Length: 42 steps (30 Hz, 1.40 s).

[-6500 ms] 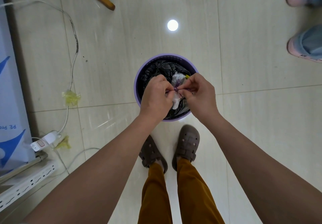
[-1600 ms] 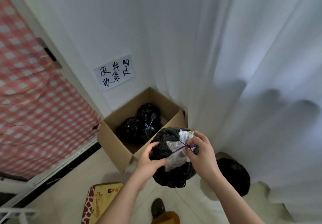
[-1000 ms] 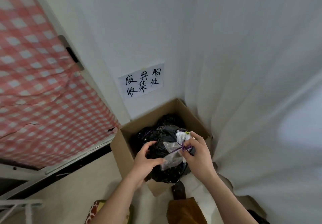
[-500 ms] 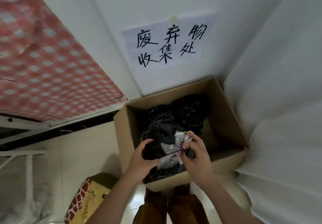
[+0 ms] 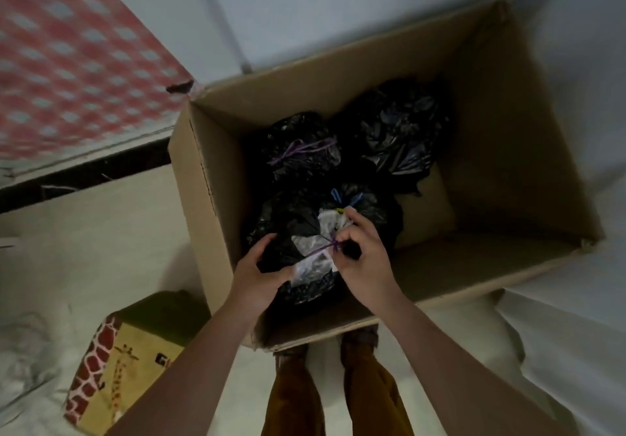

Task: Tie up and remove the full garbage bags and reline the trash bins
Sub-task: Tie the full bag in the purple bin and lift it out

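We are finding the right hand (image 5: pixel 364 259) curled tight, its fingertips pinching the purple tie (image 5: pixel 320 249) at the knot, while the left hand (image 5: pixel 261 274) is cupping the near-left flank of the tied garbage bag (image 5: pixel 305 286), fingers bent round the black plastic and thumb lying across it. Both hands are therefore closed on the same load, which we are seeing held inside the near-left part of the cardboard box (image 5: pixel 487 124), close to the wall at seven o'clock; whether it is already resting on anything below we cannot tell. In our judgement the main risk is lying in that pinch: if the weight is hanging from the thin tie, the knot could be slipping or the pale inner plastic (image 5: pixel 315 242) could be tearing, spilling waste. A release from height could also be splitting the bag against those beneath. Moving outward, a blue-tied bag (image 5: pixel 369 205) is sitting touching it at one o'clock, a purple-tied bag (image 5: pixel 301 151) at twelve, and another black bag (image 5: pixel 396 130) at one o'clock farther back. A giraffe-print carton (image 5: pixel 118 357) is standing on the floor at eight o'clock, where a backward step could be catching it.
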Motion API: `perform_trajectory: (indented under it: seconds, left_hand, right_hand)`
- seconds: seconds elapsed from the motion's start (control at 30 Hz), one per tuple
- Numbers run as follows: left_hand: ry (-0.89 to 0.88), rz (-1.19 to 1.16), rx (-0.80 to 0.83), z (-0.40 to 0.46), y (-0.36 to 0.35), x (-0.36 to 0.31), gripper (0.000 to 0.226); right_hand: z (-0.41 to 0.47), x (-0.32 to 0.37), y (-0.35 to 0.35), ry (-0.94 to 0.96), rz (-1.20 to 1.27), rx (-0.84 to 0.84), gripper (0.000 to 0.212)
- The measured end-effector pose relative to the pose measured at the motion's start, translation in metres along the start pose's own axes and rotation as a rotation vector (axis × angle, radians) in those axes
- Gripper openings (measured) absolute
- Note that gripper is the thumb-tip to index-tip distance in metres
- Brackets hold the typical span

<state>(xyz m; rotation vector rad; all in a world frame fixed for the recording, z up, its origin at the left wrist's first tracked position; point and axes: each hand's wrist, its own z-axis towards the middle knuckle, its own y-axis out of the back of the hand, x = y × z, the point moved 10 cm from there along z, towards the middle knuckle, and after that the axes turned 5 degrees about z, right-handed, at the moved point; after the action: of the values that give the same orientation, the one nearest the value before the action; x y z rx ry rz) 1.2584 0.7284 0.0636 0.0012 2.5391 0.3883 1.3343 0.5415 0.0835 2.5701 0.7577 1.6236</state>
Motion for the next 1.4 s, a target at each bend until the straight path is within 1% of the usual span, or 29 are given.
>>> perform_trajectory:
  seconds: [0.17, 0.23, 0.33, 0.4, 0.47, 0.53, 0.6, 0.67, 0.73, 0.8, 0.87, 0.97, 1.2, 1.4]
  left_hand:
    - [-0.002, 0.095, 0.003, 0.036, -0.016, 0.011, 0.068]
    - [0.000, 0.162, -0.032, 0.043, -0.014, 0.015, 0.067]
    - [0.001, 0.327, -0.131, 0.043, -0.001, 0.014, 0.066]
    - [-0.033, 0.423, -0.145, 0.037, 0.002, 0.007, 0.071]
    - [-0.108, 0.529, -0.122, 0.026, -0.001, -0.006, 0.080]
    - [-0.240, 0.677, -0.103, 0.014, -0.008, -0.025, 0.092]
    - [-0.374, 0.879, -0.103, 0.001, -0.015, -0.045, 0.103]
    - [-0.458, 1.059, -0.091, -0.008, -0.023, -0.059, 0.109]
    - [-0.504, 1.172, -0.059, -0.014, -0.031, -0.066, 0.111]
    - [-0.569, 1.242, -0.041, -0.020, -0.038, -0.073, 0.108]
    - [-0.654, 1.284, -0.037, -0.029, -0.046, -0.082, 0.104]
    - [-0.757, 1.310, -0.010, -0.045, -0.059, -0.091, 0.099]
    - [-0.910, 1.452, 0.094, -0.083, -0.088, -0.098, 0.092]
    - [-1.050, 1.591, 0.203, -0.128, -0.155, -0.085, 0.089]
  right_hand:
    - [0.025, -0.029, -0.009, -0.074, -0.045, 0.037, 0.009]
    - [0.029, -0.036, -0.014, -0.100, -0.064, 0.081, 0.007]
    - [0.026, -0.039, -0.022, -0.139, -0.073, 0.143, 0.014]
    - [0.019, -0.035, -0.022, -0.152, -0.054, 0.161, 0.021]
    - [0.011, -0.030, -0.022, -0.148, -0.051, 0.195, 0.030]
    - [0.002, -0.026, -0.020, -0.136, -0.087, 0.206, 0.045]
    - [-0.007, -0.022, -0.015, -0.133, -0.164, 0.158, 0.066]
    - [-0.016, -0.020, -0.008, -0.150, -0.251, 0.095, 0.085]
    - [-0.026, -0.018, 0.000, -0.181, -0.320, 0.030, 0.098]
    - [-0.037, -0.016, 0.009, -0.198, -0.352, -0.043, 0.105]
    - [-0.048, -0.016, 0.016, -0.215, -0.327, -0.108, 0.106]
    - [-0.068, -0.016, 0.026, -0.235, -0.257, -0.220, 0.098]
    - [-0.132, -0.030, 0.050, -0.305, -0.109, -0.494, 0.089]
    - [-0.218, -0.059, 0.077, -0.423, 0.008, -0.700, 0.079]
